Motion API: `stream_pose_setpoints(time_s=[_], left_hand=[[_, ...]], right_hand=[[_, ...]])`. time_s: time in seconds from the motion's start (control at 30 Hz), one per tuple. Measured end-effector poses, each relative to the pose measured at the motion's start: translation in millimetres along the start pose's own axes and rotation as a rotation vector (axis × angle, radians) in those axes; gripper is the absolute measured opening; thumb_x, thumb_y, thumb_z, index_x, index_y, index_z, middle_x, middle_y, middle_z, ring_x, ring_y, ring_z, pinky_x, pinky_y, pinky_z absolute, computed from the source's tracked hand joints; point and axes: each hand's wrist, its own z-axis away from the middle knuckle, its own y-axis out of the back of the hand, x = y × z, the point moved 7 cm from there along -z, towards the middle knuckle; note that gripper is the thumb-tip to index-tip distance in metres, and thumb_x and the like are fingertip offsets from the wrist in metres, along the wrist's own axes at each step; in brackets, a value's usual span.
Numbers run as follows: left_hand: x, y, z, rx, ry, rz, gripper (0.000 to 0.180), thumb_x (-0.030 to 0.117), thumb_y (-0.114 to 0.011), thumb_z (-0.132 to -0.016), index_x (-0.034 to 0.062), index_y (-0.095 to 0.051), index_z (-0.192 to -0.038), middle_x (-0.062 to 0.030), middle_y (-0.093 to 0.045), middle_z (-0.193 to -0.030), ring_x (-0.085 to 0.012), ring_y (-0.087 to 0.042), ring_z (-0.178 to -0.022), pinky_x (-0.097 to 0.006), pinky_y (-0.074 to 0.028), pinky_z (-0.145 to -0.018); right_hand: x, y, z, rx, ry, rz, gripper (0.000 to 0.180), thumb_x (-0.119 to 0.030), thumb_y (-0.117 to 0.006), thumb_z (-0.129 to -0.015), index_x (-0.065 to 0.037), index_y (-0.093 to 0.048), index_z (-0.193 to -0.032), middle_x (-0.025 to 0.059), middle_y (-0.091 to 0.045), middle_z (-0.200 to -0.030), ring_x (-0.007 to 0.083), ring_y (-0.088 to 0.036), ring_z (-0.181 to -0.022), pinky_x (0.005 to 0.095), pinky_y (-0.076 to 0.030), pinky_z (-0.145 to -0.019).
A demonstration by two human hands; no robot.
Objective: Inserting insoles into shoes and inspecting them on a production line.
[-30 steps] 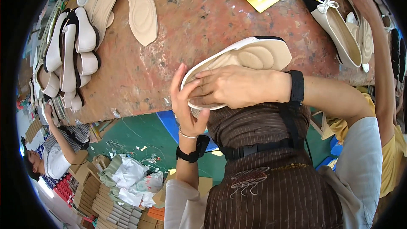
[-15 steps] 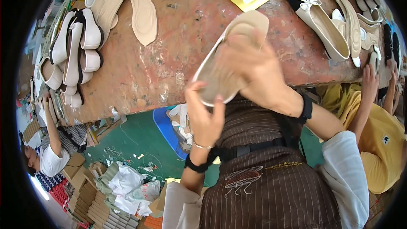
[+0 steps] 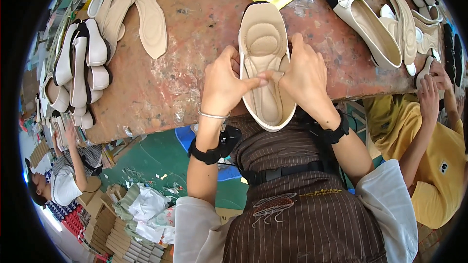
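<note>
The cream flat shoe with beige padded insole (image 3: 264, 63), held up half a second ago, has been laid sole-down on the rust-brown counter (image 3: 195, 34) at its near edge. It is flanked by both hands; the insole is pinched by left fingers (image 3: 253, 84) and right fingers (image 3: 273, 75), so seating appears underway.

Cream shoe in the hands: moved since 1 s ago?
Yes. The cream shoe was held sideways, off the table edge; now it points away, toe over the tabletop, both hands pressing its insole.
</note>
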Motion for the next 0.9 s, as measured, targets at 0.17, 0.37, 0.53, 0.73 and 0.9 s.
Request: stream_pose_setpoints(time_s=[0.17,0.37,0.53,0.73,0.9], left_hand=[[-16,-3,2,0.222,0.052,0.199,0.022,0.008,-0.079,-0.082,-0.0024,-0.06,-0.083,-0.0037,-0.065,-0.068,-0.0043,-0.055,-0.063,-0.023,-0.045,-0.055],[10,2,15,0.449,0.045,0.051,0.022,0.013,-0.072,-0.085,-0.0034,-0.061,-0.075,-0.0164,-0.058,-0.056,-0.0213,-0.049,-0.044,-0.036,-0.038,-0.048],[16,5,15,0.461,0.04,-0.043,0.022,0.017,-0.072,-0.084,-0.0024,-0.061,-0.082,-0.0135,-0.056,-0.057,-0.0239,-0.048,-0.054,-0.04,-0.039,-0.053],[38,-10,77,0.364,-0.188,-0.089,0.085,0.028,-0.081,-0.076,-0.0039,-0.034,-0.14,-0.0276,-0.055,-0.121,-0.0406,-0.058,-0.108,-0.046,-0.047,-0.09],[17,-61,103,0.175,-0.337,-0.113,0.129,0.039,-0.088,-0.068,-0.0098,-0.003,-0.152,-0.0351,-0.018,-0.154,-0.0502,-0.022,-0.144,-0.058,-0.016,-0.117]], right_hand=[[12,-6,-6,0.029,-0.078,-0.099,0.049,-0.031,-0.085,-0.07,-0.001,-0.055,-0.095,0.0185,-0.067,-0.077,0.0381,-0.064,-0.076,0.045,-0.044,-0.074],[11,-2,-9,-0.025,-0.145,-0.125,0.042,-0.027,-0.082,-0.074,-0.002,-0.056,-0.096,0.0193,-0.066,-0.077,0.0393,-0.063,-0.076,0.0447,-0.047,-0.078],[-28,38,-17,0.375,0.255,-0.012,0.042,-0.019,-0.079,-0.074,-0.002,-0.058,-0.105,0.0227,-0.065,-0.092,0.0413,-0.062,-0.083,0.0443,-0.05,-0.076],[-54,37,20,0.011,0.527,-0.254,0.032,0.0,-0.068,-0.069,0.0,-0.061,-0.1,0.0222,-0.062,-0.105,0.0406,-0.059,-0.108,0.0502,-0.05,-0.09],[-43,-3,58,-0.053,0.495,0.083,0.028,-0.005,-0.052,-0.084,0.004,-0.058,-0.109,0.0269,-0.06,-0.125,0.0391,-0.057,-0.12,0.0514,-0.033,-0.113]])
